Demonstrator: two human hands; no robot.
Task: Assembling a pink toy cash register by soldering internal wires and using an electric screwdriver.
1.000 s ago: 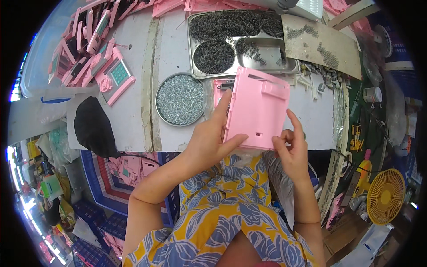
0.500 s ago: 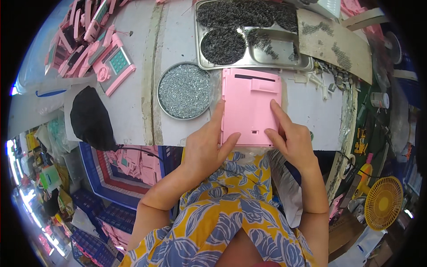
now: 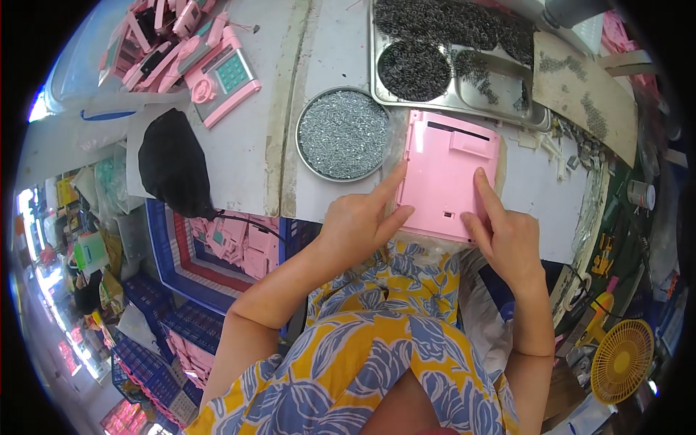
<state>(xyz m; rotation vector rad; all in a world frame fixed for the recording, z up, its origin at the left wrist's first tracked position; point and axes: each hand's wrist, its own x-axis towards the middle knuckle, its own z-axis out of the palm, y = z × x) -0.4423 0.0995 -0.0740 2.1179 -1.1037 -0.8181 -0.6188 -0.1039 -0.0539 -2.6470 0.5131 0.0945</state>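
A pink plastic housing [image 3: 442,177] lies flat at the table's front edge, with a dark slot, a raised block near its far end and a small square hole near its front. My left hand [image 3: 355,228] holds its left side, index finger along the edge and thumb at the front left corner. On the right side, my right hand [image 3: 513,243] grips it too, index finger and thumb resting on its face near the edge. The other fingers of both hands are curled and partly hidden. Left of the housing stands a round dish of small silvery screws [image 3: 342,134].
Behind the housing sits a metal tray [image 3: 464,109] of small black parts, beside a board [image 3: 580,87]. Pink devices [image 3: 225,76] are heaped at the far left, near a black cloth-like bundle [image 3: 172,165]. A blue crate [image 3: 170,268] stands below; a yellow fan [image 3: 622,361] at right.
The whole view has shifted, so the table and its things appear farther right and slightly tilted. Both hands keep their hold on the pink housing, with little change in the fingers.
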